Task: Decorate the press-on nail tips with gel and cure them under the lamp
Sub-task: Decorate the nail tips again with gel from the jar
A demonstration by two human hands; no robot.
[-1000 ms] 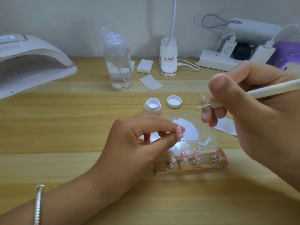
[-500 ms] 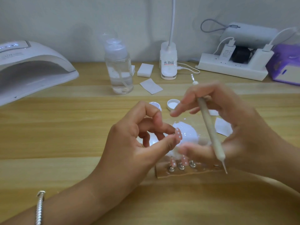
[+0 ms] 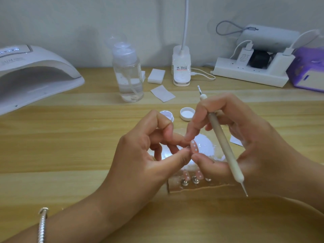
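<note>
White desk lamp [image 3: 181, 67] standing on a light wooden table [image 3: 52, 146], plain pale wall [image 3: 70, 20] just behind the lamp, white power strip [image 3: 249, 77] right of the lamp

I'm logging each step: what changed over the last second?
The right hand swung the dotting tool from level to steeply tilted, and brought forefinger and thumb to the nail tip. The left hand still pinches it; holder, gel pot and lid unmoved.

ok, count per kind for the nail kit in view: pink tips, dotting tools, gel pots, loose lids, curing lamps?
Pink tips: 3 visible
Dotting tool: 1
Gel pot: 1
Loose lid: 1
Curing lamp: 1
Total: 7
</note>
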